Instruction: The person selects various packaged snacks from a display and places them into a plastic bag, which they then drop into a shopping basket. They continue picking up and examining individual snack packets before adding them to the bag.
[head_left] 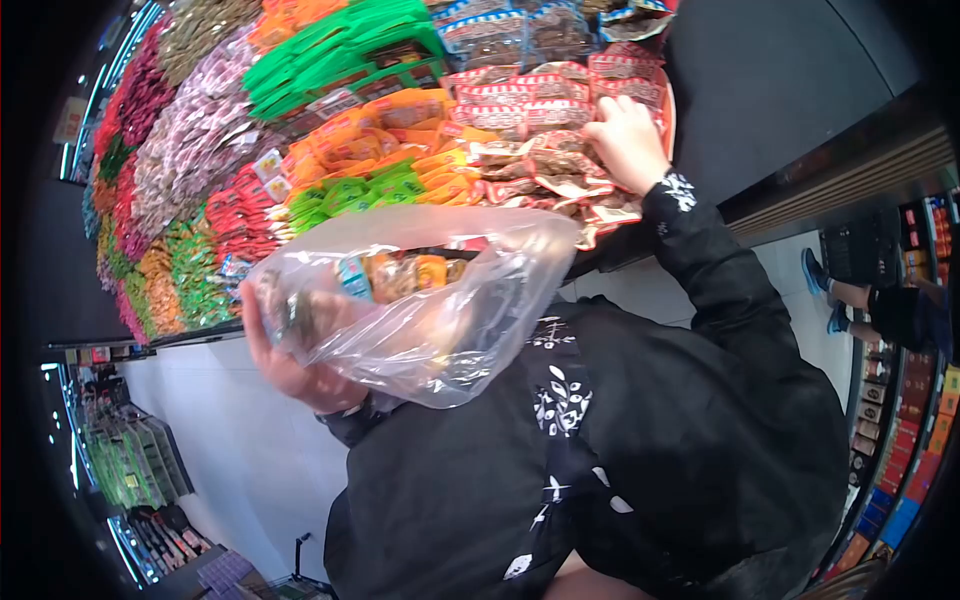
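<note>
My left hand (285, 355) holds a clear plastic bag (455, 350) at its left side, in front of my chest. The bag's mouth gapes upward, and several small wrapped snacks (405, 277) show inside it. Part of the left hand is seen only through the film. My right hand (630, 145) reaches to the right end of the display, its fingers curled down on red-and-white striped snack packets (555, 103). The packet under those fingertips is partly hidden. More brownish, red-edged packets (560, 165) lie just below and left of that hand.
Left of the right hand lie orange packets (370, 125), green packets (345, 45) and red packets (240, 220). Blue-and-white packets (500, 38) sit farther back. A dark counter surface (770, 80) borders the display. Another person's legs (850, 295) and stocked shelves (905, 400) appear at right.
</note>
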